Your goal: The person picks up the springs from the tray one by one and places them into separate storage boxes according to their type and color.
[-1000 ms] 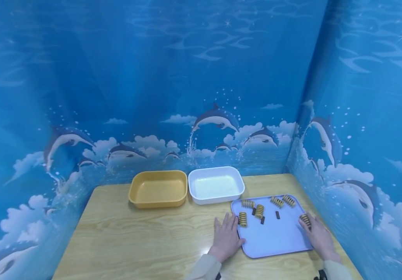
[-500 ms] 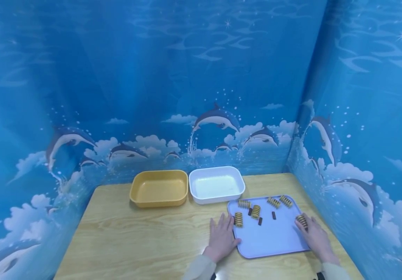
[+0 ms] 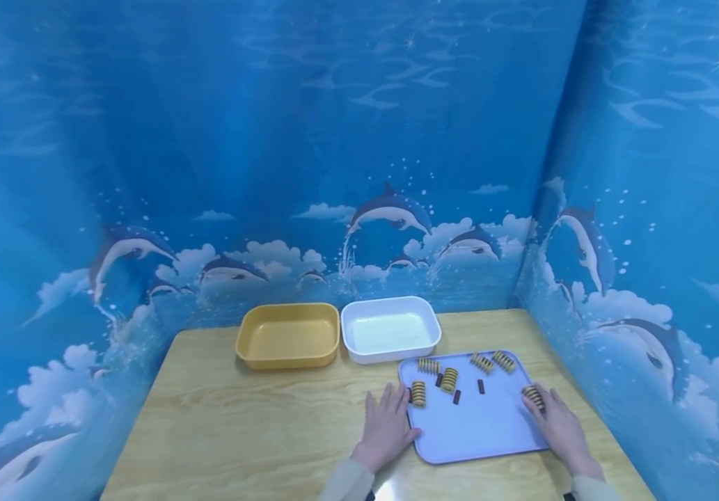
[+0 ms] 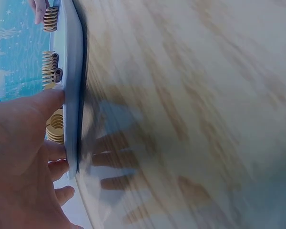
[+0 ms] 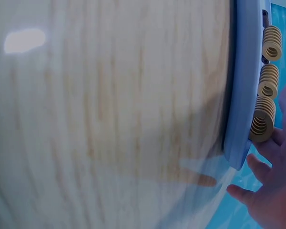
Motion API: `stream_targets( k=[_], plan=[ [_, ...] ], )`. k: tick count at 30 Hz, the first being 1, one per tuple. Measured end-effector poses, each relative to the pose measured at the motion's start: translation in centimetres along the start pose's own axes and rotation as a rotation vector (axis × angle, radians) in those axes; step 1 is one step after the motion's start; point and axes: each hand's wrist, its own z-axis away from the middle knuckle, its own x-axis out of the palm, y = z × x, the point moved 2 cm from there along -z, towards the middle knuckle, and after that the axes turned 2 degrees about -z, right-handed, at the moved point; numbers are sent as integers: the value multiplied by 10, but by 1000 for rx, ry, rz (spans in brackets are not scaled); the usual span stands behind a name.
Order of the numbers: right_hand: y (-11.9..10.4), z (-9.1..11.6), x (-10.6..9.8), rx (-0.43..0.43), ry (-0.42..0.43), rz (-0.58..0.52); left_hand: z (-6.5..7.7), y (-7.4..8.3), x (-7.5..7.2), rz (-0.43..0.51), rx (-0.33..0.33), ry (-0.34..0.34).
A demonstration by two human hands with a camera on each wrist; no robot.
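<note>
Along the left edge of a lavender tray [image 3: 478, 424] lies my left hand [image 3: 385, 426], its fingers straight and its thumb at the rim. In the left wrist view, the left thumb reaches the tray wall [image 4: 74, 95] beside a brass-coloured coil spring [image 4: 56, 126]. My right hand [image 3: 561, 428] is at the tray's right edge, fingers spread along its outside. The right thumb lies over the tray, with a dark-striped coil spring [image 3: 533, 398] between thumb and forefinger. Several more coil springs [image 3: 449, 380] and small dark bars [image 3: 481, 386] lie toward the tray's back and left.
Behind the tray stand a white bin [image 3: 390, 330] and, left of it, a mustard-yellow bin [image 3: 288, 336], nearly touching. All rest on a wood-grain table [image 3: 240, 424]. A blue curtain printed with dolphins [image 3: 390, 209] closes off the back and right side.
The tray has slid to the left with its springs and bars. Both hands have moved left along with it, keeping their places at its edges.
</note>
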Motion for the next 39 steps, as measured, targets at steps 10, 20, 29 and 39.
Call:
stream_targets(
  k=[10,20,29,39],
  plan=[
    [-4,2,4,-40,37,-15,10,-12,-3,65,8,11],
    [-18,9,7,-48,44,-24,20,-22,-11,82,-8,-34],
    [-30,12,15,-80,57,-27,27,-35,-8,81,-34,-18],
    [-41,14,20,-147,91,-36,33,-52,-11,132,-49,-13]
  ],
)
